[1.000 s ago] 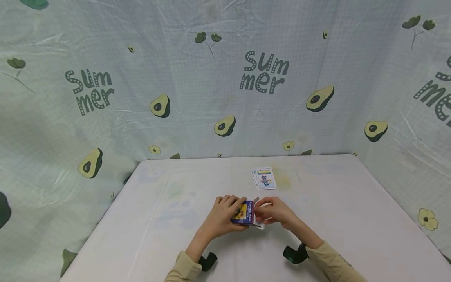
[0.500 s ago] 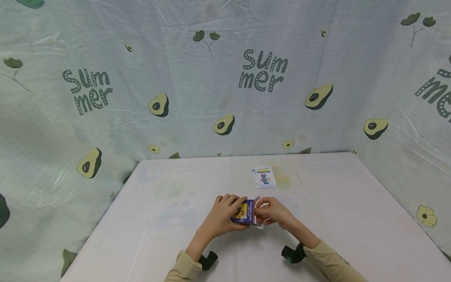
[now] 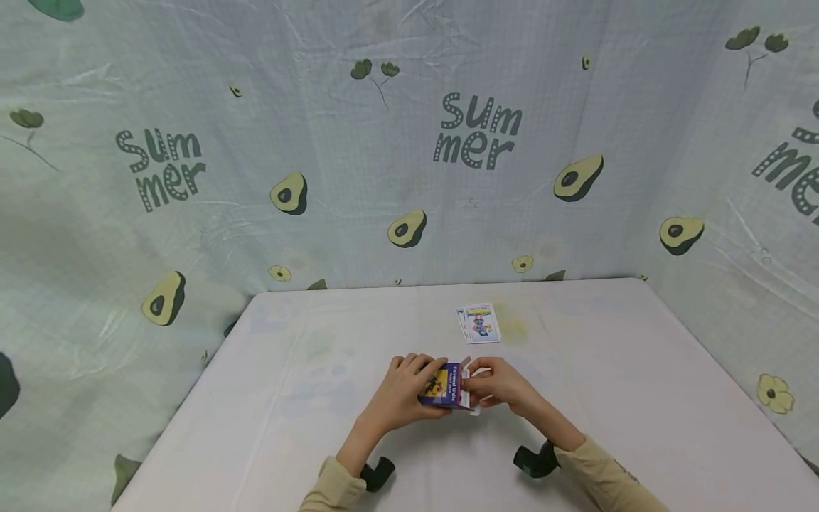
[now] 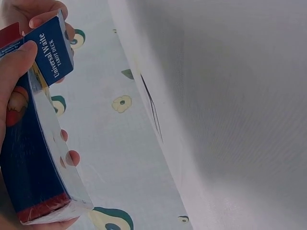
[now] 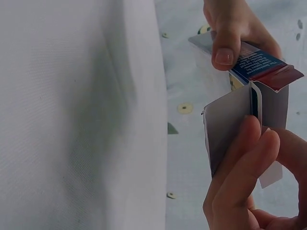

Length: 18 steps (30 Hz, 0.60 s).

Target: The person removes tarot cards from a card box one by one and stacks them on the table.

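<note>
A blue and purple tarot card box (image 3: pixel 438 385) lies in my left hand (image 3: pixel 398 395), the thumb on one face and the fingers round behind. Its printed end flap (image 4: pixel 50 48), reading "Universal Waite Tarot Deck", stands folded out in the left wrist view. At the open end, my right hand (image 3: pixel 500 385) has its fingers curled and bunched, pinching at the box's mouth between the white-backed flaps (image 5: pixel 228 127). In the right wrist view the fingertips (image 5: pixel 268 143) meet a thin, white-edged strip there; whether it is box or contents is hard to tell.
Beyond the hands, a few illustrated cards (image 3: pixel 481 323) lie overlapped on the white-covered table (image 3: pixel 307 398). A patterned cloth (image 3: pixel 358 156) with avocados and "summer" lettering hangs behind and at the sides. Dark wrist-worn devices (image 3: pixel 536 461) sit by both forearms.
The right hand's fingers have shifted slightly at the box's open end. The left hand and box stay nearly still, and the cards on the table have not moved.
</note>
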Each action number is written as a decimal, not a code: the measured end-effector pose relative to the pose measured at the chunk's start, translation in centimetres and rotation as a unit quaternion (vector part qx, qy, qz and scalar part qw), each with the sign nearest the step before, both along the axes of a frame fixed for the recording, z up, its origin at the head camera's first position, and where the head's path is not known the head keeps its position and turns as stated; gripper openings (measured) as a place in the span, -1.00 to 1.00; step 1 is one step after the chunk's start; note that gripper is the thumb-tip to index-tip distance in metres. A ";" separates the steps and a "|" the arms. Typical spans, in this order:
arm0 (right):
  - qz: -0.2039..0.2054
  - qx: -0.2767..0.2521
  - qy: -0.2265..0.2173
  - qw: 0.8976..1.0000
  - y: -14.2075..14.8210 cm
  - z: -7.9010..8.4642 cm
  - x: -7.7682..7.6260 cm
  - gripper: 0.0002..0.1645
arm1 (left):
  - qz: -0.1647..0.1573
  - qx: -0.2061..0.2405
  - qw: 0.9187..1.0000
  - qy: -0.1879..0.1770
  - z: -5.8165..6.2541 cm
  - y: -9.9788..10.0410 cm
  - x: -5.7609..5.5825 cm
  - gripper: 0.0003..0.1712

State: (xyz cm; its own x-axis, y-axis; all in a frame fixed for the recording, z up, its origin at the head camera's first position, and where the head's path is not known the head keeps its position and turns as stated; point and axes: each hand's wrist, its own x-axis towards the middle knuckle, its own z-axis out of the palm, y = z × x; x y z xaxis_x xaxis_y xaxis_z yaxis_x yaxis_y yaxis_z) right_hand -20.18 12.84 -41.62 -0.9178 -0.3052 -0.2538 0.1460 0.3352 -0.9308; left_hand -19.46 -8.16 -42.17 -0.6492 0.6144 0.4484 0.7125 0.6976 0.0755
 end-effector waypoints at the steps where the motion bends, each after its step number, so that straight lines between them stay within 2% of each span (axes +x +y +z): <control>1: 0.002 0.000 0.000 1.000 0.0 0.0 0.0 -0.64 | 0.001 0.000 1.000 -0.001 0.0 0.0 0.0 -0.13; 12: 0.000 0.009 -0.003 1.000 0.5 0.3 -0.2 -0.50 | 0.011 -0.010 1.000 -0.023 0.3 -0.2 0.1 -0.12; 18: 0.002 0.010 -0.001 1.000 0.9 0.4 -0.5 -0.52 | 0.011 -0.007 1.000 -0.015 0.2 -0.2 0.0 -0.12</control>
